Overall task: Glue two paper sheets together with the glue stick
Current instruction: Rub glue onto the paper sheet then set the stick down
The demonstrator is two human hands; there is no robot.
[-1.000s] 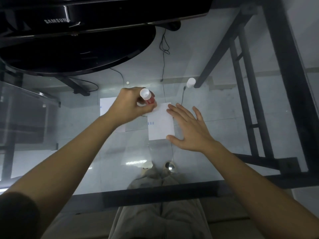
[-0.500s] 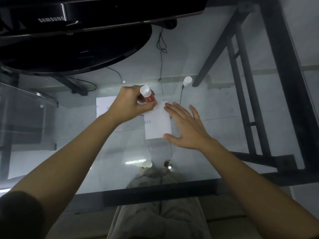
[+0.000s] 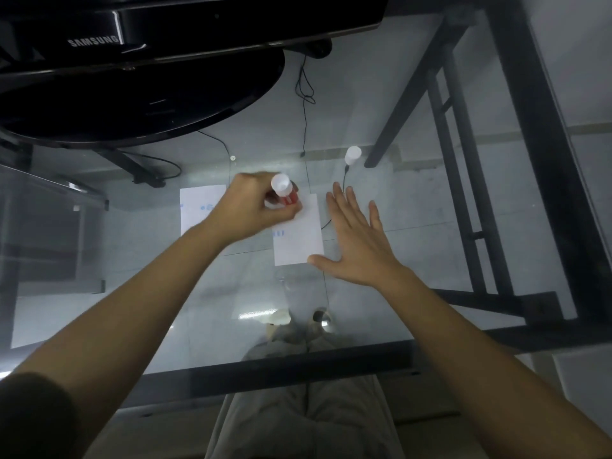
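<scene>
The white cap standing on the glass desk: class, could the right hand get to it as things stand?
Probably yes. The white cap stands upright just beyond the right hand, whose open fingers already point toward it. Only bare glass desk and a thin black cable lie between.

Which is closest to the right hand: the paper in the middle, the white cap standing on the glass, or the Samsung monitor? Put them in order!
Starting from the right hand:
1. Middle paper sheet: just left of the hand, with the thumb at its lower corner.
2. White cap: standing on the glass table, beyond the fingertips.
3. Samsung monitor: far back, up and to the left.
</scene>
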